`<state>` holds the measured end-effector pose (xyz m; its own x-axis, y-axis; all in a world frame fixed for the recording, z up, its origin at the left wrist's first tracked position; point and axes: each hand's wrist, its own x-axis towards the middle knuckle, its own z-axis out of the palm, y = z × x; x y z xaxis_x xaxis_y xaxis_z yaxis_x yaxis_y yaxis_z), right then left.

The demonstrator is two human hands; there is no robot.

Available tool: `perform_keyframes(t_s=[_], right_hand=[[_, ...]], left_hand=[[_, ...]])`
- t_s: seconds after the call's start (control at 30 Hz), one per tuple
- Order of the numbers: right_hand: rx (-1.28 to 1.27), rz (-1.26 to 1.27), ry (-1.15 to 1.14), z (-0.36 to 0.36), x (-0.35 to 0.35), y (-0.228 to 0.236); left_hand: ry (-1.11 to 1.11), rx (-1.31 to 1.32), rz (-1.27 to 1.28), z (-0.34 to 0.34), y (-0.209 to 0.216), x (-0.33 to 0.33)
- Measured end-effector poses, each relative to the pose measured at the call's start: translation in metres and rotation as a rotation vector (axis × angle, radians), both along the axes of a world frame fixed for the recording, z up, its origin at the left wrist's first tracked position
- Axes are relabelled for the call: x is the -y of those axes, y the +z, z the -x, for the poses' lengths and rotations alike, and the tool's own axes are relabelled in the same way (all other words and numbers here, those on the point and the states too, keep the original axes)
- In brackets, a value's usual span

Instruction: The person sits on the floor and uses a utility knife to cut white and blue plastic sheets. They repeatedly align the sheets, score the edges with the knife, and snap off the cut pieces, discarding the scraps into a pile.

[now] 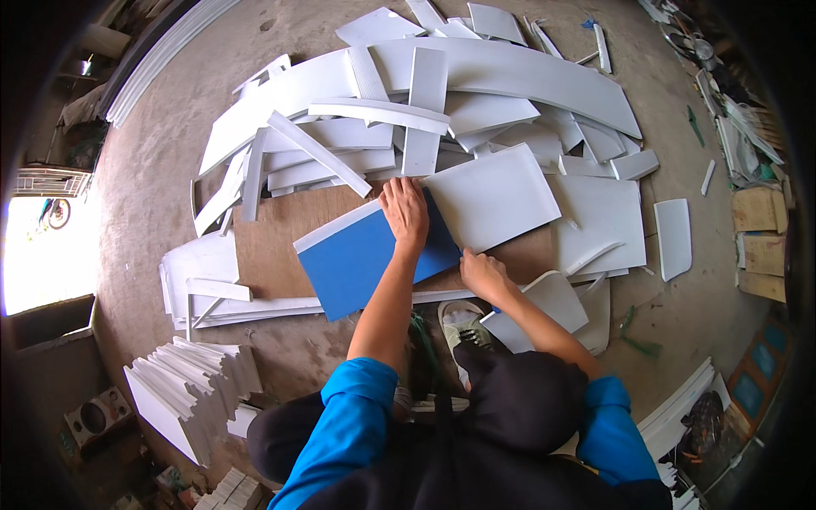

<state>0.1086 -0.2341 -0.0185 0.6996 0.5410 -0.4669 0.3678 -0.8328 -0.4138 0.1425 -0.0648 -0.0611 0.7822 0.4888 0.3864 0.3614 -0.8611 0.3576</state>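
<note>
My left hand (pixel 405 211) lies on a blue rectangular sheet (pixel 350 265), its fingers stretched to the upper edge and pressing down. The sheet is tilted and has a white strip along its upper left side. Under its right part a white foam-like board (pixel 491 197) sticks out to the upper right. My right hand (pixel 484 276) is closed at the sheet's right edge, against the white board. It grips a slim tool with a blue end (pixel 496 309) showing below the palm; the fingers hide most of it. Beneath everything lies a brown wooden board (pixel 272 242).
Beyond the wooden board is a heap of white offcuts (pixel 510 72). A stack of white pieces (pixel 191 391) stands at lower left. White scraps (pixel 674 238) lie on the floor at right. My shoe (pixel 463 327) is close below the work. Cardboard boxes (pixel 759 242) line the right side.
</note>
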Motion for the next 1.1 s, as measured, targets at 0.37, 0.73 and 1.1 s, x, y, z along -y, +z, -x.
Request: perform_keyframes(t_s=[0.37,0.73,1.1], right_hand=[[0.021,-0.028,-0.033,0.031,0.017,-0.009],[0.152,-0.091,-0.003,0.045,0.029,-0.019],[0.204,-0.092,0.036,0.049,0.043,-0.022]], left_hand=[[-0.033,-0.040,-0.009,0.004,-0.002,0.004],[-0.015,-0.047,-0.020,0.005,-0.005,0.006],[0.121,-0.057,-0.028,0.006,-0.008,-0.002]])
